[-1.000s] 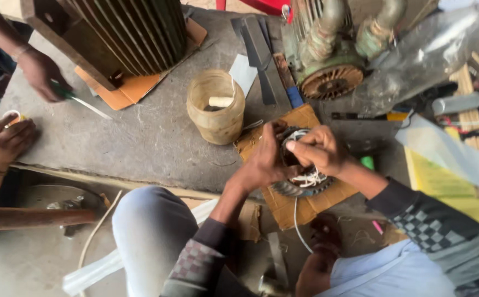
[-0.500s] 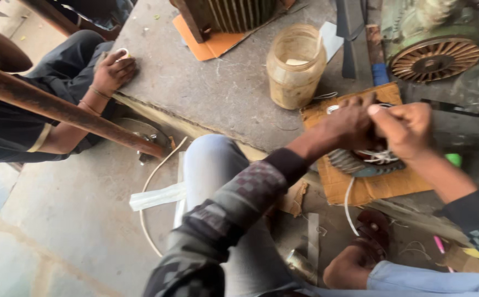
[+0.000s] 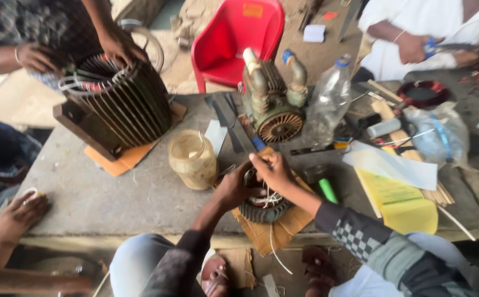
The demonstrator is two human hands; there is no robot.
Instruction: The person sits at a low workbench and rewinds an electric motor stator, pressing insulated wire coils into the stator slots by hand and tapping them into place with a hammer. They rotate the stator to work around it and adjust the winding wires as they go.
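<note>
Both hands (image 3: 259, 181) closed around the small finned stator (image 3: 262, 208) on cardboard (image 3: 275, 234).

Open tabletop (image 3: 113, 192) lay left of the jar (image 3: 192, 159), giving clear passage between it and the large finned stator (image 3: 116, 107). The jar stood just beside the left hand (image 3: 234, 190), blocking its left side. The pump (image 3: 275, 104) and bottle (image 3: 327, 102) closed off the far side. A green marker (image 3: 327, 190) and yellow papers (image 3: 402, 201) crowded the right, near the right hand (image 3: 272, 170).
</note>
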